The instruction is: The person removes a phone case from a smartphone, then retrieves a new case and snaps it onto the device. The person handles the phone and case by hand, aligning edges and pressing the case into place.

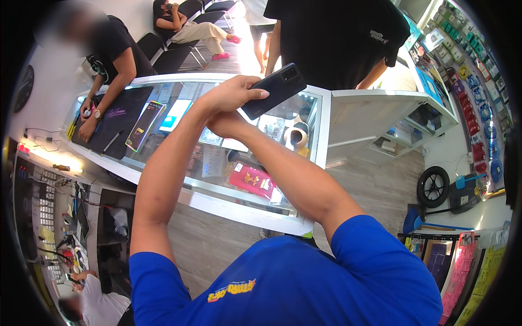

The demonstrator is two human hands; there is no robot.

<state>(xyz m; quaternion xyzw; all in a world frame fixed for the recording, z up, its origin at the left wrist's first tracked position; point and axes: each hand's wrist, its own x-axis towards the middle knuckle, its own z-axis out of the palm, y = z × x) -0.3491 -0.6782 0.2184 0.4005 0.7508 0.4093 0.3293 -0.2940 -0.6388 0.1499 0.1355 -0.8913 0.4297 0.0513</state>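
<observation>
My left hand (pixel 234 91) is closed on a dark blue smartphone (pixel 276 91), thumb across its back. The phone's back faces up, tilted, with the camera block at its far right corner. Close under the left wrist sits my right hand (pixel 227 125); its fingers are hidden behind the left wrist and forearm. Both hands are above a glass-topped display counter (pixel 318 114) with a white frame. Beneath them, a red package (pixel 253 180) and a white ring-shaped item (pixel 295 137) show in the glass area.
Across the counter at left, a person (pixel 117 65) leans on a black mat (pixel 111 138) beside a pen (pixel 113 141). Another person in a black shirt (pixel 337 41) stands beyond. One sits on chairs behind. A wheel (pixel 433 186) stands at right; a cluttered workbench (pixel 60 217) lies left.
</observation>
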